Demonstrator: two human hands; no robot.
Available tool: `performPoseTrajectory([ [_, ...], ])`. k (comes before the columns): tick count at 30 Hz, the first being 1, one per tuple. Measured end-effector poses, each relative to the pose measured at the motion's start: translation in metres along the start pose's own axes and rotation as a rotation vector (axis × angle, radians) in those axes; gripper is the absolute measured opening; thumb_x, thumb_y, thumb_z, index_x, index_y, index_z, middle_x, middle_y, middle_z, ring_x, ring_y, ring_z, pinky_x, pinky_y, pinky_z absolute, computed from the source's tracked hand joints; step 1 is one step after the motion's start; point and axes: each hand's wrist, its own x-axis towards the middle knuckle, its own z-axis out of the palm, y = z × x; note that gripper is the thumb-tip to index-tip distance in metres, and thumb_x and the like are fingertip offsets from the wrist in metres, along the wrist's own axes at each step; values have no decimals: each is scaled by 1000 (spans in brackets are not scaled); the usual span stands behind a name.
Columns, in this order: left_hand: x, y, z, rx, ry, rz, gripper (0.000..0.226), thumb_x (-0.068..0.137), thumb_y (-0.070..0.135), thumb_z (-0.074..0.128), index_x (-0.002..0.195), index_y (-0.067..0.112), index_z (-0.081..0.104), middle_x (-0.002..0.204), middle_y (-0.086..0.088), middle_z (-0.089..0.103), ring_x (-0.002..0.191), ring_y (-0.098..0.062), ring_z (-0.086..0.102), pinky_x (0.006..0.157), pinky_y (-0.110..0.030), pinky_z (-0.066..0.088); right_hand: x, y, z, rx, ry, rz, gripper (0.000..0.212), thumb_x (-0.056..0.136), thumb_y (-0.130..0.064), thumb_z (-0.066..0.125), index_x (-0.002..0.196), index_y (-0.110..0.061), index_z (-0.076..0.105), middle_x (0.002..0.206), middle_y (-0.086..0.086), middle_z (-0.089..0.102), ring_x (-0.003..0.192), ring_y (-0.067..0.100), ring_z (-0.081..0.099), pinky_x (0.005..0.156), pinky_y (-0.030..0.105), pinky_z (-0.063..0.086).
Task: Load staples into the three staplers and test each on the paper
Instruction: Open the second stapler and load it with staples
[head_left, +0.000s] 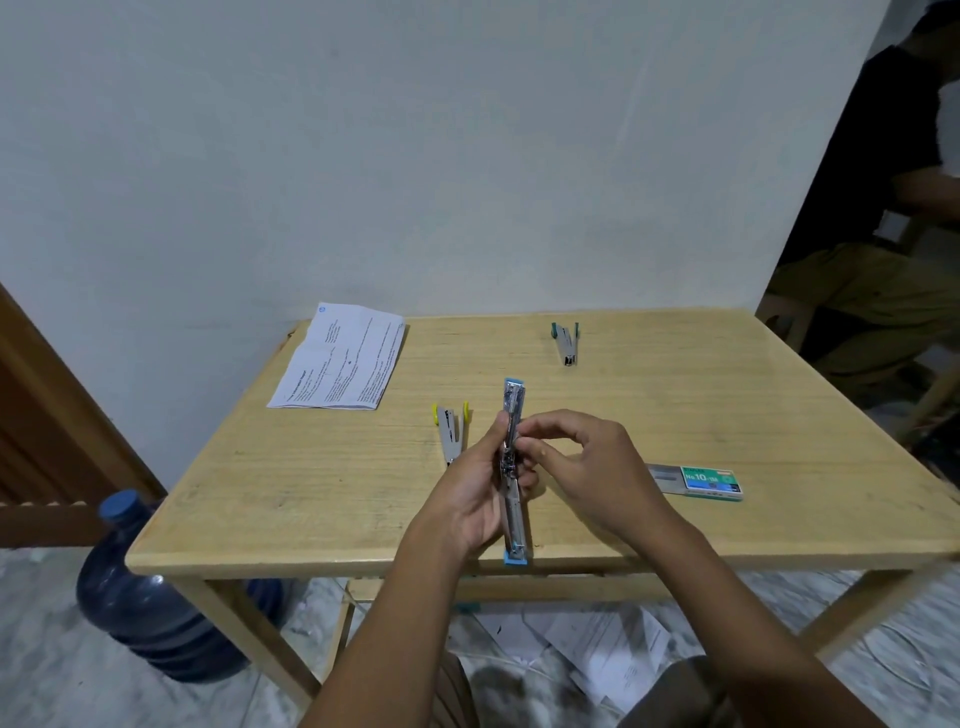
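While the blue stapler is hanging swung fully open, one long metal strip with blue caps at both ends, it is sitting over the near edge of the table. The green staple box, lying at the right with its tray partly out, is showing "No 10-1M". The left hand is gripping the stapler around its hinge, while the right hand is pinching its rail with curled fingertips; whether staples are lying between them is unclear.
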Motion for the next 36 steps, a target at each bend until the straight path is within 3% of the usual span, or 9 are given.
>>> performPoseTrajectory([
  [3, 2, -1, -1, 42, 2, 16, 34, 94, 36, 61, 108, 5, 61, 65, -6, 50, 50, -14, 47, 50, -23, 44, 2, -2, 0, 13, 8, 3, 15, 86, -17, 75, 92, -31, 74, 90, -16, 74, 92, -5, 66, 80, 8, 47],
  [8, 3, -1, -2, 94, 17, 27, 39, 93, 41, 60, 68, 11, 63, 54, -4, 44, 49, -14, 44, 59, -25, 38, 11, -2, 0, 34, 72, 38, 12, 85, -21, 75, 90, -32, 75, 88, -16, 74, 89, -5, 66, 77, 4, 44],
  [14, 5, -2, -1, 70, 20, 40, 37, 96, 42, 57, 76, 11, 67, 53, -3, 42, 46, -13, 42, 54, -24, 37, 15, 7, 8, -320, 119, -69, 14, 81, -39, 74, 95, -39, 76, 88, -16, 70, 90, 7, 58, 81, 25, 45],
  [18, 5, -2, -1, 58, 21, 26, 42, 95, 42, 57, 68, 11, 66, 52, -3, 43, 46, -13, 42, 53, -24, 36, 16, 9, 7, -365, 147, -158, 14, 81, -34, 76, 95, -35, 78, 86, -15, 71, 86, 6, 57, 82, 23, 41],
  [25, 4, -1, -2, 63, 19, 19, 38, 96, 42, 55, 75, 10, 58, 52, -4, 43, 46, -14, 44, 50, -24, 38, 21, 14, 7, -404, 128, -203, 15, 81, -32, 77, 96, -34, 78, 87, -15, 73, 89, 7, 61, 83, 24, 37],
  [29, 5, -2, -3, 73, 25, 13, 39, 96, 44, 54, 76, 11, 57, 52, -4, 43, 45, -14, 44, 50, -23, 39, 23, 18, 9, -314, 124, -83, 15, 79, -45, 71, 94, -45, 74, 91, -17, 69, 95, 9, 58, 81, 15, 36],
  [36, 6, -1, -4, 66, 29, 13, 38, 96, 44, 53, 81, 10, 57, 53, -4, 42, 46, -15, 44, 53, -24, 39, 24, 13, 9, -367, 115, -98, 13, 82, -39, 74, 95, -41, 76, 91, -17, 64, 96, 10, 54, 83, 25, 39],
])
